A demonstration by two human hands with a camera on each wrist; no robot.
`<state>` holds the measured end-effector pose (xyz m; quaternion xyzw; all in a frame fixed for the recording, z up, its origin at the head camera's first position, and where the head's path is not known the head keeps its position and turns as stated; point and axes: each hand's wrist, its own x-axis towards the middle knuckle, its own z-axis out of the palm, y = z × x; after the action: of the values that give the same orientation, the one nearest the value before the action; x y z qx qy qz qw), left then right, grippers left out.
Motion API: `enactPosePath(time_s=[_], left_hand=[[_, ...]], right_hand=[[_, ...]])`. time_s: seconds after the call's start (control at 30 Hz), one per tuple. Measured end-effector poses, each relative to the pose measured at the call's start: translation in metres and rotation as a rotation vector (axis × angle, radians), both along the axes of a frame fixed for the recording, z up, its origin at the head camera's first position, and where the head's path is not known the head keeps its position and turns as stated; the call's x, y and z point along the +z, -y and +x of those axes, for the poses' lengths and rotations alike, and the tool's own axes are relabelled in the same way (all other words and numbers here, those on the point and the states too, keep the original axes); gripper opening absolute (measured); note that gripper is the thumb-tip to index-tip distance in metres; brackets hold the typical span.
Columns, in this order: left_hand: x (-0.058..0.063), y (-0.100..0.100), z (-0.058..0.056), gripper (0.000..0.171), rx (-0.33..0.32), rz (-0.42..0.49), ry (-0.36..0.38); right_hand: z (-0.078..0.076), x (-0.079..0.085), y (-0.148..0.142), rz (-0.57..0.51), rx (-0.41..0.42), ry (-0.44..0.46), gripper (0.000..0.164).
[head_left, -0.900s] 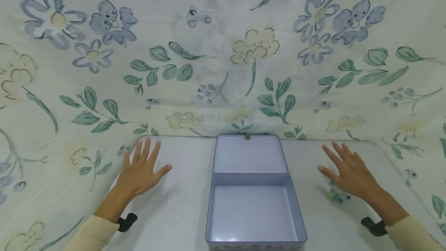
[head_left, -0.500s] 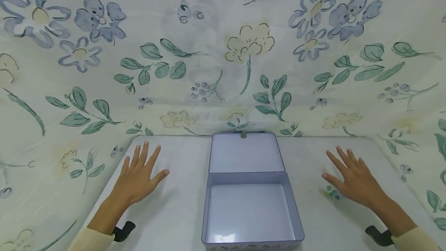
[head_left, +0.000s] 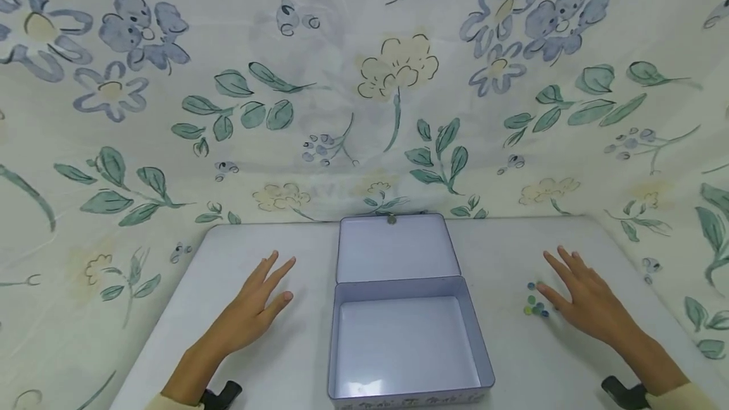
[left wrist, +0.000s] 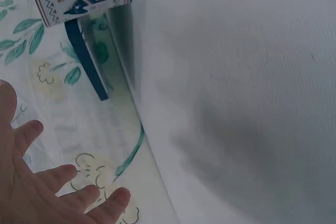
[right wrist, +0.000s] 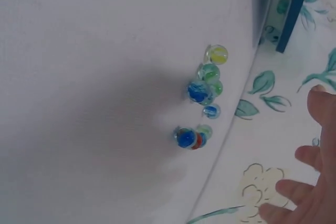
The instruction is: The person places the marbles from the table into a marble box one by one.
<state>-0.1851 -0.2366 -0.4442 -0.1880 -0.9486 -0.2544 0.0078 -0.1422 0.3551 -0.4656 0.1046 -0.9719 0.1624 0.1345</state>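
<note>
Well, the right grip [head_left: 592,302] hovers beside the glass marbles [right wrist: 198,92], its fingers spread apart and holding nothing; the left grip [head_left: 247,318], fingers apart too, hangs on the far side of the tin box [head_left: 398,290], whose lid [head_left: 398,248] lies folded back. The marbles sit in loose clusters on the counter [head_left: 302,359], to the box's right. They'd likely roll at a nudge, so best come down slowly from above, curling gently round one, neighbours undisturbed.

marbles [right wrist: 199,92] blue; green (one yellow)
</note>
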Motion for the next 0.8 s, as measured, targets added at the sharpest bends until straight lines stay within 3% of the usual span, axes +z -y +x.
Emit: enactPosePath(time_s=[0.17,0.43,0.8], left_hand=[[-0.009,-0.018,-0.002,0.052,-0.060,0.124,0.041],[-0.016,-0.037,0.004,0.051,-0.190,0.291,0.116],[-0.030,-0.054,0.017,0.059,-0.287,0.453,0.306]], right_hand=[[0.005,-0.005,-0.004,-0.057,0.037,-0.007,0.067],[0.002,-0.016,-0.002,-0.070,0.015,-0.039,0.048],[-0.006,-0.024,-0.003,-0.229,0.011,0.071,0.033]])
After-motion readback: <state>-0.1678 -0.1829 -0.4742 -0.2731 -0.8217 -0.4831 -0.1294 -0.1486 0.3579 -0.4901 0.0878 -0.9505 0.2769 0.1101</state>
